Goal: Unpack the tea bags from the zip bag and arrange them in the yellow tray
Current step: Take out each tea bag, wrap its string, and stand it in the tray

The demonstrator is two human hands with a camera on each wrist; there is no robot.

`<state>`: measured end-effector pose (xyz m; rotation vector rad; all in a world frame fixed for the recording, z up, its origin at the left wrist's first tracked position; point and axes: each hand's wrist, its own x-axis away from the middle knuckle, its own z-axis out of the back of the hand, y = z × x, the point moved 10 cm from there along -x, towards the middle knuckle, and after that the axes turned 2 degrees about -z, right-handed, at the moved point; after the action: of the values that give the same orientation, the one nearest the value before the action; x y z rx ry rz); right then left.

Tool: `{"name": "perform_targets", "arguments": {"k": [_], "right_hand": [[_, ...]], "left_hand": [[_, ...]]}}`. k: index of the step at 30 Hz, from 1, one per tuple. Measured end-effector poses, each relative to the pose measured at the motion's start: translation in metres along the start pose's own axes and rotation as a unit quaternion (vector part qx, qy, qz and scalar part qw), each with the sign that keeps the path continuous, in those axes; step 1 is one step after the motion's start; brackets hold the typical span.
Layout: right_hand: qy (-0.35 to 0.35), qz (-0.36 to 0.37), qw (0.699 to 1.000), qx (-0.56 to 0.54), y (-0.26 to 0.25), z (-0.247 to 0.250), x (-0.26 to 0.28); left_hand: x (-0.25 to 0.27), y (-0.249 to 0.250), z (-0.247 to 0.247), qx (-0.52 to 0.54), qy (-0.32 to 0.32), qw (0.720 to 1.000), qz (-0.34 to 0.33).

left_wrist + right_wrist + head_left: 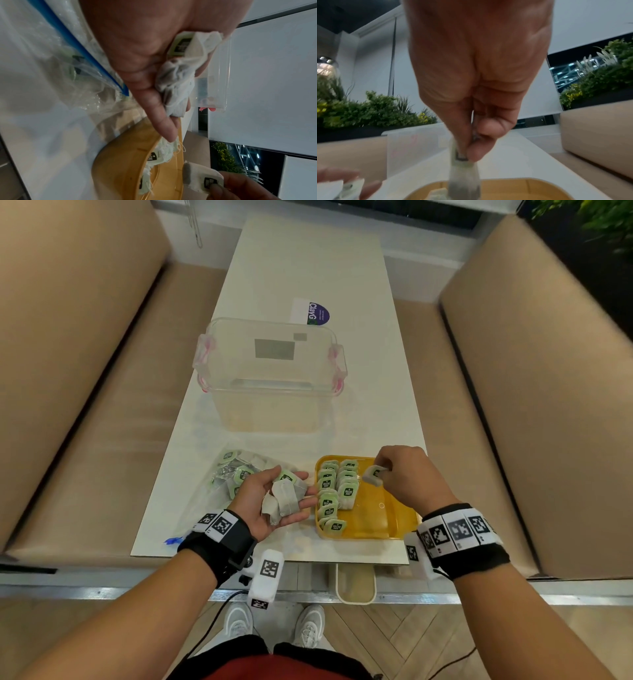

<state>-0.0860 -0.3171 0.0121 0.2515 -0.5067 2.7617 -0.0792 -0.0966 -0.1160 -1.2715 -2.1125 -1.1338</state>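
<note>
Two hands work above the near end of a white tabletop (308, 268). Right hand (407, 474): thumb and fingertips pinch one tea bag (373, 474) by its upper edge, so that it hangs over the far part of the yellow tray (394, 522), beside the bags already there. Left hand (270, 501): palm up, fingers loosely cupped, cradling a small bunch of tea bags (284, 498), one green tag uppermost; it hovers between the zip bag and the tray's left rim. Yellow tray: two rows of tea bags (334, 491) with green tags stand packed along its left half, touching one another; the right half shows bare yellow floor. Zip bag (233, 474): clear plastic with a blue closure strip, lying flat on the tabletop left of the tray, with more green-tagged tea bags inside. Clear plastic box (270, 371): pink latches at both ends, farther back on the tabletop, well apart from the tray. Beige benches (85, 371) flank the tabletop.
</note>
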Motion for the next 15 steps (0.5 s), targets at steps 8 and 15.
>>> {"name": "perform_targets", "arguments": {"k": [8,15], "right_hand": [[-0.066,-0.004,0.998,-0.005,-0.008,-0.020,0.005],[-0.128,-0.006,0.992,0.003,-0.004,-0.061,0.012]], "left_hand": [[0.001,0.001,0.000,-0.008,0.000,1.000,-0.002],[0.001,0.001,0.003,-0.006,0.000,1.000,0.000]]}}
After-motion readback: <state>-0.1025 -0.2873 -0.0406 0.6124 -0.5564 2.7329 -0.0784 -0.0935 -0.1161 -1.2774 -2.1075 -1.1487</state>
